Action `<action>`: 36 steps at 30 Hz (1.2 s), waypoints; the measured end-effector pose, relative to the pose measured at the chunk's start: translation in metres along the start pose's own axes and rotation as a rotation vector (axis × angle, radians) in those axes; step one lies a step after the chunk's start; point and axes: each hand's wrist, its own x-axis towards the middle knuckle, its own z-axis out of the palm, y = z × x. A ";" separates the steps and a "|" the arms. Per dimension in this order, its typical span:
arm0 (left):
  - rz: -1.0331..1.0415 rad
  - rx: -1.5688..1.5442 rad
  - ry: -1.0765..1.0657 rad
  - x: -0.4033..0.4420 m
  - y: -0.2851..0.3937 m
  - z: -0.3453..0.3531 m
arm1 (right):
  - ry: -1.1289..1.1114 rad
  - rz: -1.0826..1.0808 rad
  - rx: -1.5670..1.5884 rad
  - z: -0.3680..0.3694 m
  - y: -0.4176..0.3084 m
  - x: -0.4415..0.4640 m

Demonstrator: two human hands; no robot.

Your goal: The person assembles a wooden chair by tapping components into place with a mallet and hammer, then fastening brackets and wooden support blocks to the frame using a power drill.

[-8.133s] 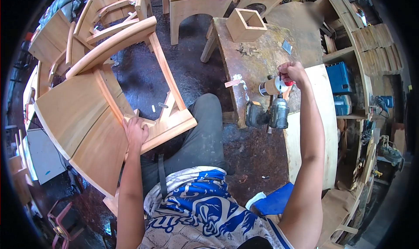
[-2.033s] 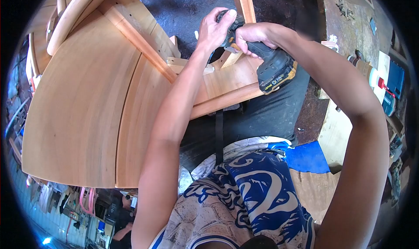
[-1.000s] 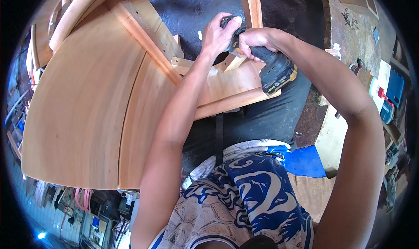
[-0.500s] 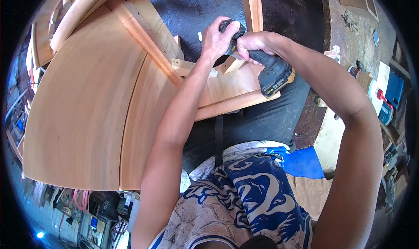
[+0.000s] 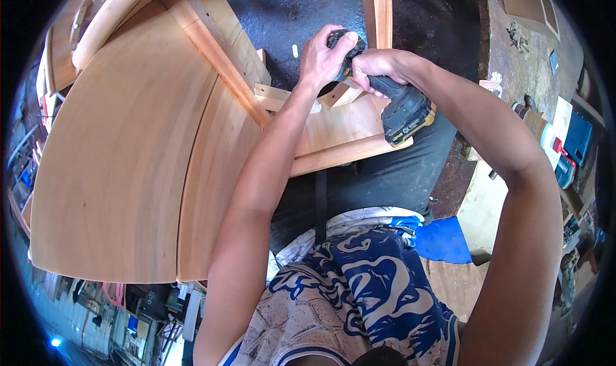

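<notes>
A black cordless drill (image 5: 403,112) with a yellow-edged battery is in both hands, above a corner of a wooden furniture frame (image 5: 340,123). My right hand (image 5: 378,68) is wrapped round its grip. My left hand (image 5: 323,55) closes over the head of the drill, thumb lying on top. Below the hands, small wooden corner blocks (image 5: 340,95) sit inside the frame. The drill's tip is hidden behind the hands. A broad curved wooden panel (image 5: 122,167) joins the frame on the left.
An upright wooden leg (image 5: 378,13) rises just beyond the hands. A rounded wooden rail (image 5: 109,26) curves at the upper left. On the right, a worn bench (image 5: 526,71) carries a small pile of screws (image 5: 516,37). A blue case (image 5: 579,138) lies farther right.
The whole view has shifted slightly. Both hands keep the same grip on the drill, which stays at the same corner of the frame.
</notes>
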 end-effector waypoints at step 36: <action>-0.051 0.714 0.214 -0.188 0.008 -0.082 | 0.989 -0.871 0.851 0.136 0.349 -0.252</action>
